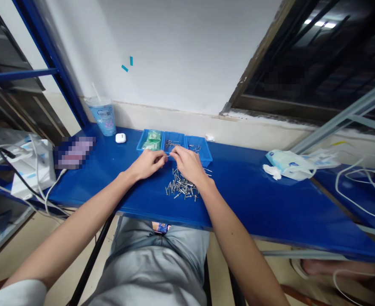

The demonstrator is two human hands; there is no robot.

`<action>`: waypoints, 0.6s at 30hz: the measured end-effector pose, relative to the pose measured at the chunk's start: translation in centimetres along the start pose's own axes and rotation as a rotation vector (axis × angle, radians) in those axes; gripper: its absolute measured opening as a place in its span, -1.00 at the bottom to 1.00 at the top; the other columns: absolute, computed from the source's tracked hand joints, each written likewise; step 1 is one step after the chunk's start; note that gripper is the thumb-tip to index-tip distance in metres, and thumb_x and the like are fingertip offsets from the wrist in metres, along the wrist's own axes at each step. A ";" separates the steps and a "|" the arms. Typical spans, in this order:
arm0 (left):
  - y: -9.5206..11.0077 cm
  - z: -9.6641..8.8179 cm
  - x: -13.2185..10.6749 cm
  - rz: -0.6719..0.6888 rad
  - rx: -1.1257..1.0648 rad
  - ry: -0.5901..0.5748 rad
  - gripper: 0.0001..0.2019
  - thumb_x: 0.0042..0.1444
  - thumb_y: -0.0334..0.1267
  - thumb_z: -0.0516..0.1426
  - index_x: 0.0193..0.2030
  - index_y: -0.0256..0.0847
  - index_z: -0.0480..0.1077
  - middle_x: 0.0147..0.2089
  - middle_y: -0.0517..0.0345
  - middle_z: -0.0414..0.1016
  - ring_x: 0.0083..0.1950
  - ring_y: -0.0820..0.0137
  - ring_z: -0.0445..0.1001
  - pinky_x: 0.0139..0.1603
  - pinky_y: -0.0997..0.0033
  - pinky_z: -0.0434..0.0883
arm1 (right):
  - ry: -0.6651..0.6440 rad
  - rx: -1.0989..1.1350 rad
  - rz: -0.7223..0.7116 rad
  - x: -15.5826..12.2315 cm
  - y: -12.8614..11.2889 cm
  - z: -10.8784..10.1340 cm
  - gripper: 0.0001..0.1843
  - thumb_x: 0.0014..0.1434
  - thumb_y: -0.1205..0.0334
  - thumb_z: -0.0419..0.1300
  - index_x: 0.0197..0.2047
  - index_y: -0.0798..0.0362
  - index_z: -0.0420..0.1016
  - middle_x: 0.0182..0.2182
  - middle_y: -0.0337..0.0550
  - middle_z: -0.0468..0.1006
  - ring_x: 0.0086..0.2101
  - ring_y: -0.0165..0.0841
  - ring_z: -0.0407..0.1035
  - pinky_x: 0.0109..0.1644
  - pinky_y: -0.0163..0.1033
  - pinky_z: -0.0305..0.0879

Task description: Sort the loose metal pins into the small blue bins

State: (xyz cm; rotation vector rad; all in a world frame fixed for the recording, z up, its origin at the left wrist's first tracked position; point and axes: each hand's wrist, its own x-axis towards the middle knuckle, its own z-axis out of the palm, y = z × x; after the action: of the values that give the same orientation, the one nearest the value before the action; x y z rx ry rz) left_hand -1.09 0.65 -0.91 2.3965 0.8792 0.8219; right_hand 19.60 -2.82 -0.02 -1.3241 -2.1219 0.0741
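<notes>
Table point(244, 187): blue, spread in front of me; everything below sits on or above it, and I take my bearings from the middle box point(178, 137).
Box row: three blue boxes side by side, the middle box between the other two; whether they are joined I cannot tell.
Cup point(103, 117): well to the left of the middle box, with a straw; its contents I cannot make out.
Pin pile point(181, 187): loose metal pins on my side of the middle box, pointing many ways; my right hand is over its far edge and is the nearer one, the pile running from under it toward me.
Right hand point(188, 163): just my side of the middle box, fingers bent, thumb and fingertips closed on one end of a thin pin.
Left hand point(150, 163): my side of the middle box and to its left, fingers curled in, thumb and forefinger pinching that pin's other end.
Right box point(208, 149): just right of the middle box, a few pins inside.
Left box point(139, 144): just left of the middle box, green packets point(153, 139) inside.
Middle box load: a small heap of pins.
Held pin point(170, 155): just my side of the middle box, bridging my fingertips, long axis roughly left to right.
</notes>
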 end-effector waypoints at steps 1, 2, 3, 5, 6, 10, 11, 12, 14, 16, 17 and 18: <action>0.0 0.0 0.0 -0.002 0.006 0.004 -0.73 0.36 -0.22 -0.01 -0.24 -0.24 0.47 -0.44 0.20 0.55 -0.47 0.44 0.46 -0.31 0.41 0.32 | -0.002 0.003 0.002 0.0 0.0 0.0 -0.73 0.51 0.11 -0.01 -0.16 -0.04 0.46 -0.20 -0.12 0.64 -0.21 -0.21 0.50 -0.19 -0.18 0.21; 0.0 0.0 0.0 -0.005 0.016 0.012 -0.71 0.37 -0.21 -0.02 -0.27 -0.24 0.46 -0.45 0.19 0.55 -0.47 0.44 0.45 -0.32 0.41 0.31 | -0.006 0.015 0.004 0.0 0.0 0.0 -0.74 0.51 0.09 0.00 -0.13 -0.05 0.47 -0.20 -0.13 0.65 -0.21 -0.21 0.51 -0.19 -0.18 0.22; 0.0 0.0 0.0 -0.008 0.024 0.021 -0.70 0.38 -0.20 -0.02 -0.29 -0.23 0.45 -0.45 0.19 0.54 -0.47 0.44 0.45 -0.32 0.41 0.30 | -0.011 0.032 0.006 0.0 0.0 0.0 -0.78 0.49 0.09 0.04 -0.08 -0.06 0.47 -0.18 -0.14 0.65 -0.21 -0.21 0.51 -0.18 -0.19 0.23; 0.1 -0.1 0.0 -0.011 0.027 0.036 -0.68 0.39 -0.18 -0.02 -0.31 -0.23 0.44 -0.44 0.19 0.54 -0.46 0.44 0.45 -0.33 0.41 0.30 | -0.017 0.064 0.001 0.0 -0.1 -0.1 -0.83 0.45 0.14 0.10 0.03 -0.07 0.44 -0.14 -0.15 0.66 -0.20 -0.23 0.52 -0.15 -0.19 0.24; 0.1 -0.1 0.0 -0.010 0.023 0.040 -0.68 0.40 -0.17 -0.02 -0.30 -0.23 0.44 -0.43 0.19 0.55 -0.46 0.44 0.45 -0.32 0.41 0.30 | -0.018 0.069 -0.004 -0.1 -0.1 -0.1 -0.83 0.44 0.17 0.12 0.05 -0.06 0.43 -0.13 -0.14 0.66 -0.19 -0.23 0.52 -0.14 -0.19 0.24; 0.2 -0.1 0.0 -0.001 -0.007 0.030 -0.71 0.39 -0.19 -0.02 -0.25 -0.24 0.46 -0.42 0.20 0.56 -0.45 0.44 0.47 -0.30 0.42 0.33 | 0.000 0.023 -0.010 0.0 -0.1 0.0 -0.83 0.48 0.17 0.05 -0.12 -0.04 0.45 -0.17 -0.12 0.64 -0.20 -0.23 0.49 -0.15 -0.19 0.20; 0.2 -0.1 -0.1 0.001 -0.007 0.027 -0.71 0.39 -0.19 -0.02 -0.25 -0.24 0.46 -0.43 0.20 0.55 -0.46 0.44 0.47 -0.31 0.42 0.33 | 0.004 0.013 -0.013 0.0 0.0 0.1 -0.78 0.49 0.14 0.04 -0.17 -0.03 0.45 -0.19 -0.13 0.64 -0.21 -0.23 0.49 -0.13 -0.19 0.19; 0.2 -0.1 -0.1 0.003 -0.002 0.026 -0.70 0.39 -0.19 -0.02 -0.27 -0.24 0.45 -0.44 0.20 0.54 -0.47 0.44 0.46 -0.31 0.42 0.32 | 0.009 0.011 -0.023 0.1 0.1 0.1 -0.75 0.49 0.12 0.04 -0.20 -0.03 0.45 -0.21 -0.13 0.64 -0.21 -0.23 0.48 -0.10 -0.17 0.18; 0.2 -0.1 -0.1 0.004 0.011 0.041 -0.69 0.39 -0.19 -0.02 -0.30 -0.24 0.45 -0.45 0.20 0.54 -0.47 0.44 0.44 -0.32 0.41 0.31 | 0.022 0.021 -0.061 0.1 0.1 0.1 -0.79 0.48 0.12 0.08 -0.17 -0.02 0.45 -0.21 -0.14 0.64 -0.20 -0.23 0.46 -0.01 -0.14 0.16; 0.1 -0.2 -0.1 -0.001 0.015 0.059 -0.69 0.40 -0.19 -0.01 -0.29 -0.24 0.45 -0.44 0.19 0.55 -0.46 0.44 0.45 -0.32 0.41 0.30 | 0.032 0.022 -0.099 0.2 0.2 0.1 -0.87 0.46 0.16 0.10 -0.11 -0.02 0.45 -0.18 -0.12 0.63 -0.16 -0.22 0.44 0.05 -0.11 0.13; 0.1 -0.2 -0.1 -0.002 0.010 0.060 -0.70 0.39 -0.19 -0.01 -0.27 -0.24 0.46 -0.43 0.19 0.56 -0.46 0.44 0.46 -0.32 0.41 0.31 | 0.034 0.011 -0.108 0.2 0.2 0.1 -0.87 0.46 0.19 0.10 -0.11 -0.02 0.45 -0.17 -0.11 0.63 -0.15 -0.21 0.43 0.05 -0.11 0.12; 0.1 -0.2 -0.1 -0.001 0.003 0.056 -0.71 0.39 -0.20 -0.01 -0.24 -0.24 0.47 -0.42 0.19 0.56 -0.45 0.44 0.46 -0.31 0.41 0.31 | 0.030 -0.004 -0.111 0.2 0.2 0.1 -0.85 0.47 0.20 0.07 -0.14 -0.02 0.44 -0.18 -0.10 0.62 -0.14 -0.19 0.42 0.04 -0.10 0.11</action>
State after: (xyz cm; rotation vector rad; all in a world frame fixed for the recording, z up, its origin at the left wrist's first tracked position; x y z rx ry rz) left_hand -1.20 0.57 -0.76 2.3857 0.9030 0.8918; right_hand 19.63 -2.52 -0.02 -1.1995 -2.1665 0.0041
